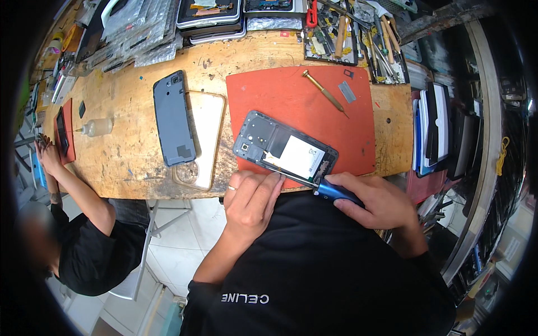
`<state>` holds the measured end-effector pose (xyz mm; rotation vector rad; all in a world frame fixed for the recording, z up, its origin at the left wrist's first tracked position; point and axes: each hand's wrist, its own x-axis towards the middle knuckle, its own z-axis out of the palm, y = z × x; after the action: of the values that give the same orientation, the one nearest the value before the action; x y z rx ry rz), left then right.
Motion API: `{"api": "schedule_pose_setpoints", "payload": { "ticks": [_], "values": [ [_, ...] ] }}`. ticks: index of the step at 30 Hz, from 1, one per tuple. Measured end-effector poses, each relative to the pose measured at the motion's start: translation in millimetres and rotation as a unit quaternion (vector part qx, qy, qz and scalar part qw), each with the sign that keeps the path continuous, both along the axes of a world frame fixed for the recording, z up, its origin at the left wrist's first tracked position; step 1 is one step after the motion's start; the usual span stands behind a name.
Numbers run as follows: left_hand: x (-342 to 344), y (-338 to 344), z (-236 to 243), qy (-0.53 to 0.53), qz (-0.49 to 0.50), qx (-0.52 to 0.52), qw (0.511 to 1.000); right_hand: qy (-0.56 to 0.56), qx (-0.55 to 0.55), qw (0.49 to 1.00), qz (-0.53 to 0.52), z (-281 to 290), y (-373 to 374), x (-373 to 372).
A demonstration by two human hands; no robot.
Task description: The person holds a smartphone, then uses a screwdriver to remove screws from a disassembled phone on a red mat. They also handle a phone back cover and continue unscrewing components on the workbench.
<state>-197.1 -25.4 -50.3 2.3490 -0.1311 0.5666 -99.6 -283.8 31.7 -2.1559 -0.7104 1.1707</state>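
An opened phone (267, 130) lies tilted on an orange-red mat (252, 84), its white battery (302, 157) and inner frame bared. My right hand (386, 201) is closed round the blue handle of a screwdriver (335, 191). The thin metal shaft runs left along the phone's near edge. My left hand (249, 199) has its fingers pinched together beside the shaft, close to the phone's near edge; what lies between the fingertips is too small to make out. Farther back on the mat rest a brass-coloured screwdriver (324, 92) and a small grey plate (347, 92).
Left of the mat, a dark phone back cover (172, 120) partly overlaps a clear phone case (206, 134). A small bottle (100, 127) stands farther left, near a co-worker's hands (49, 157). Tool trays (339, 42), device stacks (210, 19) and plastic bags (134, 33) line the back.
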Motion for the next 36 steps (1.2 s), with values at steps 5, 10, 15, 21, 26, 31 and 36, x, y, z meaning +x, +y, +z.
{"api": "schedule_pose_setpoints", "payload": {
  "ticks": [5, 10, 15, 21, 26, 31, 36],
  "values": [
    [1, 1, -1, -0.011, 0.009, 0.005, 1.0, -0.036, 0.034, 0.999, -0.007, -1, 9, -2],
    [1, 3, -1, -0.011, 0.016, 0.003, 1.0, -0.017, 0.0, 1.0, -0.01, 1, 15, -3],
    [1, 5, -1, -0.01, 0.018, 0.001, 1.0, -0.033, 0.031, 0.999, -0.011, -1, 15, -4],
    [1, 5, -1, -0.009, 0.019, -0.003, 1.0, -0.004, 0.037, 0.999, -0.019, -1, 7, -3],
    [2, 4, -2, -0.01, 0.018, -0.007, 1.0, -0.001, 0.049, 0.998, -0.028, -3, 6, -5],
    [2, 5, -1, -0.008, 0.015, -0.004, 1.0, -0.013, 0.04, 0.999, -0.023, -4, 8, -5],
    [0, 5, -2, -0.005, 0.021, -0.006, 1.0, -0.005, 0.045, 0.999, -0.024, -3, 9, -4]
  ]
}}
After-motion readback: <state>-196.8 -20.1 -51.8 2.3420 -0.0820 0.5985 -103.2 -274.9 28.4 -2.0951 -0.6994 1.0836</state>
